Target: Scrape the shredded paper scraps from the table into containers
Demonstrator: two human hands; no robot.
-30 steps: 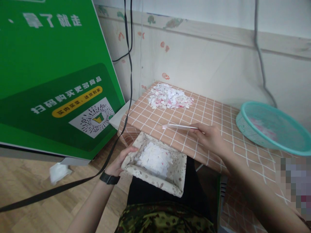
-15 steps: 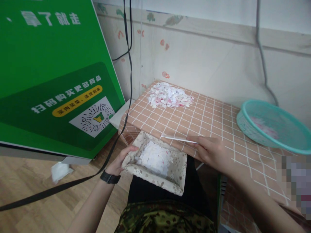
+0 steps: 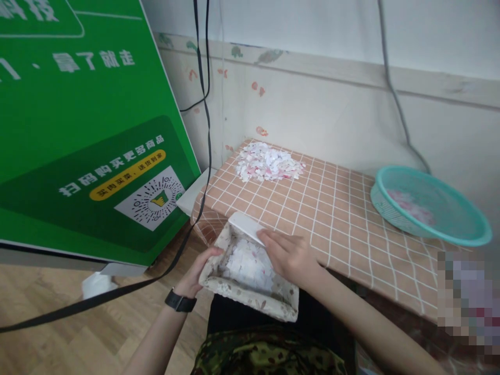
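My left hand (image 3: 199, 273) grips the left side of a fabric-lined box (image 3: 250, 303) with a floral pattern, its thumb over the rim. Inside lie white paper scraps (image 3: 248, 263) with a few pinkish bits. Between the fingers of my right hand (image 3: 291, 255) is a flat white rectangular piece (image 3: 246, 226), held over the box's far rim. Whether it touches the rim I cannot tell. The box is held just off the table's near edge, above my lap.
A checked brown cloth covers the table (image 3: 332, 208). A heap of paper scraps (image 3: 269, 162) lies at its far left corner. To the right stands a turquoise mesh basket (image 3: 429, 208) with pinkish scraps. A green panel (image 3: 97, 114) and a hanging black strap (image 3: 209, 120) are at left.
My right hand has moved left, over the box. The white piece has turned from edge-on to showing its broad face. My left hand still grips the box. The view has shifted slightly.
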